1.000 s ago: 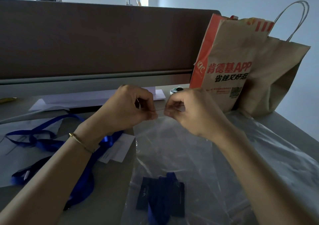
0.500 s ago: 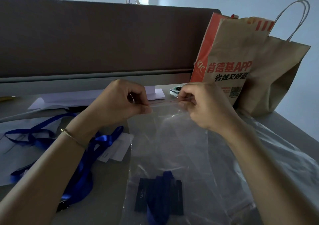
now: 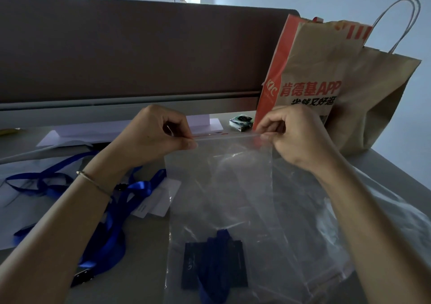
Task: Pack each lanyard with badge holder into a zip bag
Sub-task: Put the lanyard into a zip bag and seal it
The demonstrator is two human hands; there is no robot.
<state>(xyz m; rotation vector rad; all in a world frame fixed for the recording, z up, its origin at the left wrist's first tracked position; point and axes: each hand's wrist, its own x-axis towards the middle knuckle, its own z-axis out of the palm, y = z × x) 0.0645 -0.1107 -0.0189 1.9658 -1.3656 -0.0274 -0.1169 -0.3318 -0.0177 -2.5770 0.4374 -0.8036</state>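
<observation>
A clear zip bag (image 3: 224, 187) lies on the grey desk (image 3: 130, 280) in front of me. A dark badge holder (image 3: 213, 265) with a folded blue lanyard sits inside it near the bottom. My left hand (image 3: 156, 133) pinches the left end of the bag's zip strip (image 3: 224, 136). My right hand (image 3: 293, 133) pinches the strip toward its right end. The strip stretches straight between them, lifted above the desk. More blue lanyards (image 3: 112, 229) with a white badge card (image 3: 161, 198) lie loose on the desk under my left forearm.
Two brown paper bags (image 3: 326, 75) stand at the back right against the brown partition (image 3: 130, 51). A small dark packet (image 3: 241, 122) lies beside them. White papers (image 3: 98, 133) lie at the back left. More clear plastic (image 3: 396, 222) spreads on the right.
My hands have moved apart along the zip strip, the right one sliding right toward the paper bags. The top of the bag is now pulled out wide and straight.
</observation>
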